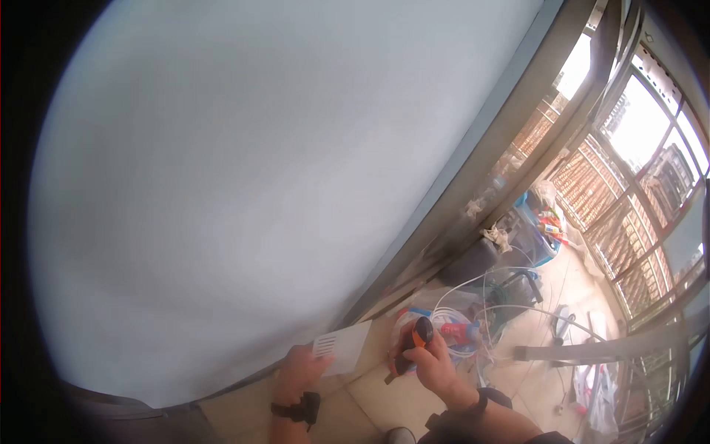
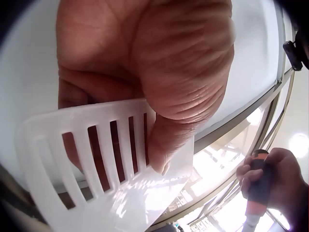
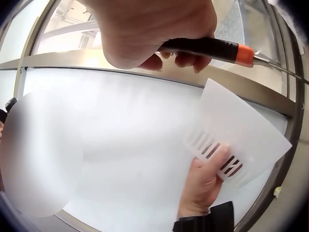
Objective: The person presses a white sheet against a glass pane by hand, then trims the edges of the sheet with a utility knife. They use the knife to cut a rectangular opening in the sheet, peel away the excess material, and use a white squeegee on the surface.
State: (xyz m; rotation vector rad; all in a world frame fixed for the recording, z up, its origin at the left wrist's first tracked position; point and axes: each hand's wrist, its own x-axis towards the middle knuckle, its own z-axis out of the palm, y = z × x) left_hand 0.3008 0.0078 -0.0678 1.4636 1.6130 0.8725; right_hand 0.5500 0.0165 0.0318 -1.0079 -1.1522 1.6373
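Observation:
My left hand (image 1: 299,371) grips a flat white plastic piece (image 1: 351,348) by its slotted end; in the left wrist view the thumb lies on the slotted piece (image 2: 125,198), fingers behind it. The right hand (image 1: 438,368) holds a black and orange handle (image 1: 422,331), also seen in the right wrist view as a handle (image 3: 207,48) with a thin metal shaft (image 3: 280,66). The two hands are apart, with the white piece between them and a large pale panel (image 3: 130,145) alongside.
A metal frame edge (image 1: 444,189) runs along the panel (image 1: 222,163). Beyond it on the tiled floor lie coiled white cable (image 1: 444,314), a blue-rimmed bin (image 1: 547,255) and plastic bags (image 1: 595,396). A grey metal bar (image 1: 606,349) crosses at the right, near railings (image 1: 592,177).

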